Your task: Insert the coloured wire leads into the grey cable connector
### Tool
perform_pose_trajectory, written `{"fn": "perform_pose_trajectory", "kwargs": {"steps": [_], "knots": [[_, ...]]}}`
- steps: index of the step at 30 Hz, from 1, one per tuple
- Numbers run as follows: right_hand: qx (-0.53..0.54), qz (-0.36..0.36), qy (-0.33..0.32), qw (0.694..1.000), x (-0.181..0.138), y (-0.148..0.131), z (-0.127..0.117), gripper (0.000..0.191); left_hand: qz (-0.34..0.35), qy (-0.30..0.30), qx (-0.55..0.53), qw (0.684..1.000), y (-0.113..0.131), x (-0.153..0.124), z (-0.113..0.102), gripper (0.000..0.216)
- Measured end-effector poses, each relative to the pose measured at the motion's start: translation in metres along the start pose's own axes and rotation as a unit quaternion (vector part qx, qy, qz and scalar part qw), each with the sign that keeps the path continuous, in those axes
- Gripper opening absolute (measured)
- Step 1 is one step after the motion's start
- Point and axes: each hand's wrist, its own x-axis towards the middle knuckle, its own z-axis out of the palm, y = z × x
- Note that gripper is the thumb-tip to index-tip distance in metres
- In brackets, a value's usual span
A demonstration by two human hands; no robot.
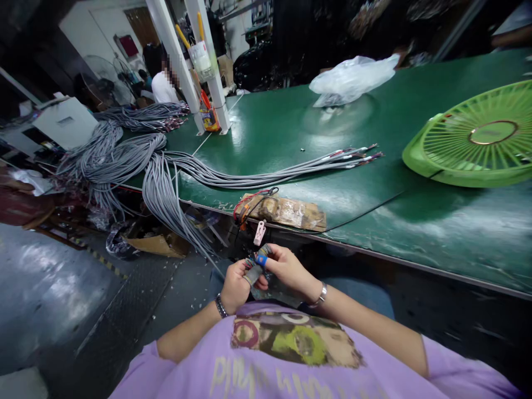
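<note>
Head view: left hand [235, 285] and right hand [287, 267] are meeting before the purple shirt [299, 372], both pinching thin colored wires [249, 261] just off the near edge of the surface [266, 133]. Gray cables [160, 185] are draping down toward the left hand; green fan [477, 136] is sitting far right.

I see a whitish wall [78, 33] at upper left, light glinting off the grey floor [54, 288] at lower left, a green table [266, 130] spanning centre and right.
</note>
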Motion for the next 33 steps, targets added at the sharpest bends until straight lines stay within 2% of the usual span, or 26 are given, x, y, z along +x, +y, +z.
{"fn": "perform_pose_trajectory", "kwargs": {"steps": [3,9,13,15,21,26,33], "knots": [[0.019,0.002,-0.006,1.0,0.001,-0.001,0.003,0.028,0.001,0.042,-0.074,0.996,-0.002,0.0,0.001,0.03],[-0.041,-0.012,0.059,0.997,0.004,-0.002,-0.002,0.029,-0.007,0.058,-0.119,0.991,-0.001,-0.001,0.0,0.027],[0.003,0.023,-0.057,0.998,0.005,-0.004,0.003,0.031,-0.009,0.049,-0.101,0.994,-0.005,0.0,-0.001,0.026],[0.025,0.03,-0.082,0.996,0.006,-0.005,0.006,0.031,-0.005,0.047,-0.08,0.996,-0.007,0.0,-0.002,0.026],[0.027,0.034,-0.058,0.997,0.006,-0.006,0.008,0.034,-0.002,0.043,-0.044,0.998,-0.012,0.001,-0.005,0.029],[0.048,0.004,-0.014,0.999,0.004,-0.001,0.01,0.033,0.012,0.062,-0.056,0.996,-0.01,0.001,-0.003,0.03],[0.067,0.006,-0.026,0.997,0.005,0.012,0.007,0.034,0.01,0.074,-0.087,0.993,-0.008,0.0,-0.002,0.029]]}}
